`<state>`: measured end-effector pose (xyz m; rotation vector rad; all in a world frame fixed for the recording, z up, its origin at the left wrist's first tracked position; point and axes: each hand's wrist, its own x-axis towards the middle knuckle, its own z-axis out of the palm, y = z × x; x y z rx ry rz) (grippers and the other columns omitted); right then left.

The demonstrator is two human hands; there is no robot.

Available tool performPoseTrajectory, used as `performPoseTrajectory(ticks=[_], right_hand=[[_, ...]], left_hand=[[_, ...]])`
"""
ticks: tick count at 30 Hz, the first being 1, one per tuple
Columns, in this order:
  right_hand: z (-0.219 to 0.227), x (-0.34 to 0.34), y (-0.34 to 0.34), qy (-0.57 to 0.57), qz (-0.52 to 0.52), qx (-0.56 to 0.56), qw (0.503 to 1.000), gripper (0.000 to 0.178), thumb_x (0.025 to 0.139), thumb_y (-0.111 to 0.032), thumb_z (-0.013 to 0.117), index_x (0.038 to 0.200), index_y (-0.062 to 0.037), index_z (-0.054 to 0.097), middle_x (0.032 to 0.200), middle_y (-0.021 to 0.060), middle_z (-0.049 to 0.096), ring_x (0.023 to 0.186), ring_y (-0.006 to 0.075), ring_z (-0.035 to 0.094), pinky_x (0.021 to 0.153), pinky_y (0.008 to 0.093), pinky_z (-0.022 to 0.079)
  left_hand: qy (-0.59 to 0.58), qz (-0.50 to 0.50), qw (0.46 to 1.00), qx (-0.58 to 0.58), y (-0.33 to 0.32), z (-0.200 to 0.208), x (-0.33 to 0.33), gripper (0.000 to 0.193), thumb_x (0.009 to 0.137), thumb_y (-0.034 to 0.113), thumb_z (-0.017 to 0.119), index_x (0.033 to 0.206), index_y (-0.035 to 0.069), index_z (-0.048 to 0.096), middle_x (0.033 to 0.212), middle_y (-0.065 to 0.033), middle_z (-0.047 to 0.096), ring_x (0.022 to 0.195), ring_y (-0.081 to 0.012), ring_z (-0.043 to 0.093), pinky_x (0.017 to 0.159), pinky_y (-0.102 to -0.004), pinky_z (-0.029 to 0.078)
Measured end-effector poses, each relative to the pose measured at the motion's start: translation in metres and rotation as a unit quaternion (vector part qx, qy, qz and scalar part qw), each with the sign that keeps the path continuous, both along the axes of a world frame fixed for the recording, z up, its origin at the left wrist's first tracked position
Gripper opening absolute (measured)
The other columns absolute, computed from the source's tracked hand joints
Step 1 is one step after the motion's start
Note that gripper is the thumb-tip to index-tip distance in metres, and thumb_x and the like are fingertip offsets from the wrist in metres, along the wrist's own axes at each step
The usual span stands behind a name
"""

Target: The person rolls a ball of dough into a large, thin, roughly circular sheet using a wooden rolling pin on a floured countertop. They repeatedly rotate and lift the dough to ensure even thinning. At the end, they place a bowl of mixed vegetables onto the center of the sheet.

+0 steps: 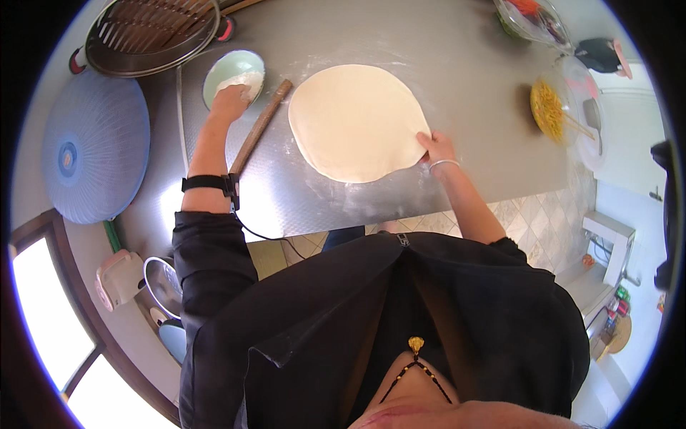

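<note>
A large round sheet of rolled dough (356, 118) lies flat on the metal table. My right hand (440, 149) pinches its right edge, thumb on top and the other fingers mostly hidden. To the left, my left hand (230, 102) dips into a pale green bowl (230, 64) that holds white flour (251, 80). Its fingers are curled down at the flour, and their tips are hidden. Between the bowl and the dough a wooden rolling pin (260, 129) rests slantwise on the table, touched by neither hand.
The metal table (471, 79) is dusted with flour around the dough. At the far left are a pan with a slatted rack (153, 36) and a blue round cover (100, 146). On the right stand a bowl of yellow shreds (549, 107) with chopsticks and a glass bowl (532, 25).
</note>
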<state>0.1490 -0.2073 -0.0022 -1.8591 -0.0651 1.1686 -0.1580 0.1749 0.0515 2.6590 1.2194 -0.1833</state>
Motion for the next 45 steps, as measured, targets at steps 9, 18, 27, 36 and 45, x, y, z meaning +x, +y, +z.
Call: performPoseTrajectory(ticks=[9, 18, 27, 36, 45], right_hand=[[0.017, 0.004, -0.053, -0.049, -0.102, 0.052, 0.992, 0.031, 0.092, -0.028, 0.062, 0.112, -0.0049, 0.059, 0.1, 0.0068, 0.065, 0.086, 0.0137, 0.062, 0.069, 0.0271, 0.053], [0.016, -0.005, -0.053, -0.078, -0.107, 0.114, 0.985, 0.027, 0.091, -0.024, 0.063, 0.111, -0.0063, 0.062, 0.101, 0.0041, 0.066, 0.091, 0.0147, 0.064, 0.068, 0.0272, 0.053], [0.01, -0.039, -0.061, -0.514, 0.119, 0.146, 0.837, 0.028, 0.082, -0.019, 0.065, 0.107, -0.0072, 0.063, 0.112, 0.0136, 0.064, 0.101, 0.0283, 0.062, 0.086, 0.0391, 0.049], [0.02, -0.076, 0.054, -0.59, 0.424, 0.18, 0.663, 0.064, 0.091, -0.045, 0.055, 0.145, -0.0154, 0.036, 0.154, 0.0074, 0.028, 0.143, 0.0276, 0.023, 0.114, 0.056, 0.015], [0.01, -0.057, 0.108, -0.549, 0.546, 0.052, 0.631, 0.07, 0.091, -0.053, 0.05, 0.147, -0.0158, 0.033, 0.157, 0.008, 0.021, 0.146, 0.0265, 0.014, 0.115, 0.058, 0.007]], left_hand=[[-0.369, 0.105, 0.877, -0.29, -0.074, 0.079, 0.043, 0.02, 0.086, 0.006, 0.06, 0.104, 0.002, 0.069, 0.088, -0.005, 0.068, 0.08, -0.0133, 0.063, 0.077, -0.0288, 0.052], [-0.359, 0.049, 0.878, -0.312, -0.174, 0.115, 0.095, 0.022, 0.085, 0.009, 0.065, 0.104, -0.001, 0.068, 0.083, -0.0045, 0.067, 0.074, -0.0116, 0.06, 0.069, -0.0237, 0.047], [-0.457, 0.174, 0.792, -0.366, -0.192, 0.116, 0.054, 0.034, 0.078, -0.004, 0.067, 0.063, 0.012, 0.04, 0.063, 0.0024, 0.047, 0.055, -0.008, 0.043, 0.052, -0.0254, 0.038], [-0.617, 0.291, 0.615, -0.395, -0.099, 0.076, 0.02, 0.025, 0.086, 0.005, 0.062, 0.11, -0.001, 0.058, 0.103, -0.0112, 0.061, 0.092, -0.0185, 0.06, 0.083, -0.0282, 0.048], [-0.246, -0.045, 0.964, 0.092, -0.106, 0.014, 0.003, 0.061, 0.087, 0.024, 0.066, 0.142, 0.011, 0.043, 0.145, -0.0199, 0.041, 0.136, -0.0383, 0.035, 0.111, -0.0495, 0.028]])
